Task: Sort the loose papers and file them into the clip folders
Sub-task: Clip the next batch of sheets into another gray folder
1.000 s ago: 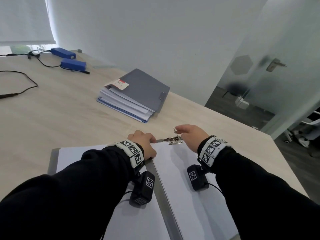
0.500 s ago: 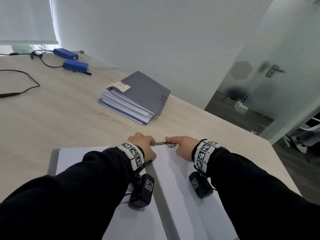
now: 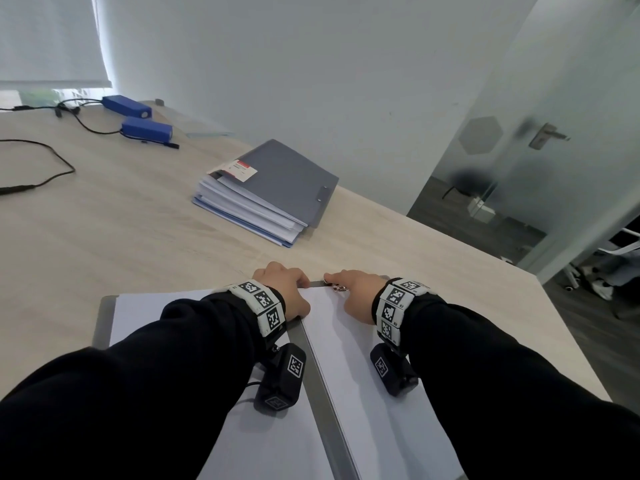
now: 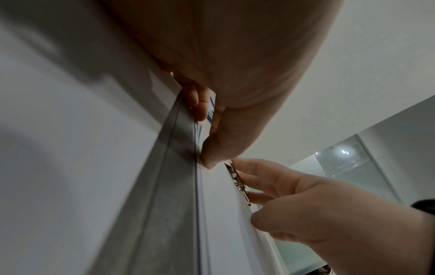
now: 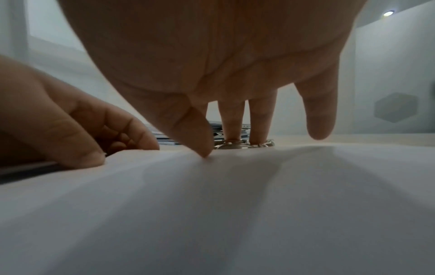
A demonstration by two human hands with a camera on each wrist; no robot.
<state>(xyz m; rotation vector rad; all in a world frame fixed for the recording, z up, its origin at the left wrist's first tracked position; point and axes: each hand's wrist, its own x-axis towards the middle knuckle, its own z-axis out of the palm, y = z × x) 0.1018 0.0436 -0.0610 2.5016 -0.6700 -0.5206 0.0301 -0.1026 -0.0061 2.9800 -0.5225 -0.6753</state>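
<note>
On the desk (image 3: 104, 230) an open folder (image 3: 320, 382) lies at 6 o'clock with paper on both halves, its metal clip (image 3: 337, 287) at the far edge under the right hand (image 3: 353, 292), the left hand (image 3: 285, 289) just beside at 9 o'clock, a stacked folder pile (image 3: 273, 192) beyond at 12 o'clock, two boxes (image 3: 147, 128) with cables at 10 o'clock.

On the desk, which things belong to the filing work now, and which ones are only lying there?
Part of the job:
- open folder in front of the person
- white papers lying in it
- metal clip, pressed down by the right hand
- left hand, curled at the spine
- stack of filled folders

Just lying about:
- two blue boxes
- black cables
</note>
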